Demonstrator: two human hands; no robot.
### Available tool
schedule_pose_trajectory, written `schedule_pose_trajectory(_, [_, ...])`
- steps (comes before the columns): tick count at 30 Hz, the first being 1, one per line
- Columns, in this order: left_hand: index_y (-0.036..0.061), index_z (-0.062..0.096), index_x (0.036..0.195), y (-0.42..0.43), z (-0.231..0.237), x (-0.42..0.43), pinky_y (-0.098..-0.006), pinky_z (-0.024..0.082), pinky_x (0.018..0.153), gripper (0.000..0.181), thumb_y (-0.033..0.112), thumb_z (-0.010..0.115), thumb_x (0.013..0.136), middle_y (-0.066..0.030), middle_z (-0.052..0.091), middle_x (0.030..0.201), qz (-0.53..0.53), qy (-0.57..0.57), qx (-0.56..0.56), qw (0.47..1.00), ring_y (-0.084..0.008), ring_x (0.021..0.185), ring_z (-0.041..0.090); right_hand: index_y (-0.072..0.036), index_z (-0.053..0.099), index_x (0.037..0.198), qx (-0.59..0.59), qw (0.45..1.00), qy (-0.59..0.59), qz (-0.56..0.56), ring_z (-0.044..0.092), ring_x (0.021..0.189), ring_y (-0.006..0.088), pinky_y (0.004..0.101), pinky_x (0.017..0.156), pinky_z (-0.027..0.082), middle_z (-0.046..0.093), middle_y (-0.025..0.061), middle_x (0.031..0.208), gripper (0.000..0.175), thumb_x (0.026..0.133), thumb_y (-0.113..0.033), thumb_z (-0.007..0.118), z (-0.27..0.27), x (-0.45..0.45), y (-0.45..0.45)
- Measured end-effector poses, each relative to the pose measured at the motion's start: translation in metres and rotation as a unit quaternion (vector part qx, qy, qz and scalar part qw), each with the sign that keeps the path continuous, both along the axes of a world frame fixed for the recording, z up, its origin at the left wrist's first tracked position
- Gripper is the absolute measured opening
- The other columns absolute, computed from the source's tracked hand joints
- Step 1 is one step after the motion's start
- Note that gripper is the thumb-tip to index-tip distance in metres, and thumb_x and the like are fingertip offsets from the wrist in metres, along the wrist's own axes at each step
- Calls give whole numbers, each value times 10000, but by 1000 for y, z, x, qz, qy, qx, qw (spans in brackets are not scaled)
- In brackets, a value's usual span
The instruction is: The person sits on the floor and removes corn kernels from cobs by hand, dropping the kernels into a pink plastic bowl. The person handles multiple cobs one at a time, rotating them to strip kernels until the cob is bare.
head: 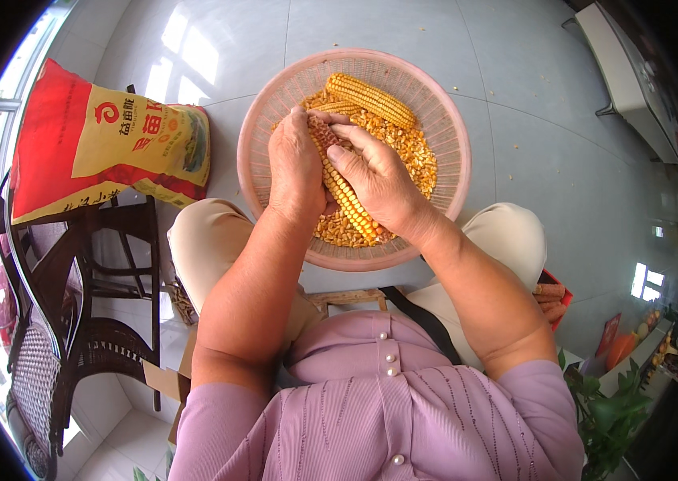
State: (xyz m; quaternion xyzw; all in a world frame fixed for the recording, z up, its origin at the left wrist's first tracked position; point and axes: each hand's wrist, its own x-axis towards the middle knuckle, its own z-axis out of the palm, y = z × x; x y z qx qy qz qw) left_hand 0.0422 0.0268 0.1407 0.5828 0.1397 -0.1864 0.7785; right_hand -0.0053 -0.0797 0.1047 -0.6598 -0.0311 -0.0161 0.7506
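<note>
Both hands hold one partly shelled corn cob over a round pink plastic basket. The cob slants, its bare reddish end at the upper left and yellow kernels on the rest. My left hand wraps its left side, some fingers hidden beneath. My right hand lies over the right side, its thumb near the border between bare cob and kernels. Loose yellow kernels lie in the basket. At its back rest a full ear of corn and another ear, partly covered by my fingers.
A red and yellow sack stands at the left above dark chairs. Right of my knee is a red box with bare cobs. A leafy plant stands at lower right. Stray kernels dot the tiled floor.
</note>
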Motion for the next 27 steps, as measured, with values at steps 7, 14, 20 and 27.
schedule_pose_trajectory(7, [4, 610, 949, -1, -16, 5, -393, 546, 751, 405, 280, 330, 1046, -151, 665, 948, 21, -5, -25, 999, -240, 808, 625, 61, 523, 1358, -117, 992, -12, -36, 558, 1236, 206, 316, 1067, 420, 607, 171, 1315, 381, 1064, -170, 455, 13, -9, 0])
schedule_pose_trajectory(14, [-30, 539, 962, 0, -16, 9, -410, 576, 774, 349, 216, 316, 1071, -195, 659, 938, 67, -46, -81, 993, -292, 833, 668, 12, 557, 1261, -86, 990, 37, -100, 585, 1099, 141, 305, 968, 474, 645, 118, 1166, 330, 1055, -245, 530, 8, -7, -3])
schedule_pose_trajectory(20, [-48, 511, 981, 5, -18, 12, -415, 602, 795, 343, 210, 307, 1075, -209, 636, 957, 63, -84, -92, 990, -322, 865, 688, 11, 501, 1252, -151, 985, 24, -85, 613, 1023, 254, 367, 857, 531, 568, 188, 1205, 431, 973, -280, 656, 3, -7, -2])
schedule_pose_trajectory(27, [-90, 501, 1092, 8, -19, 17, -501, 572, 935, 275, 149, 377, 1036, -233, 596, 1069, 57, -80, -159, 982, -379, 1023, 660, 30, 606, 1090, -14, 992, 125, 15, 647, 775, 154, 336, 714, 552, 680, 143, 880, 360, 1026, -322, 579, 8, -5, -2])
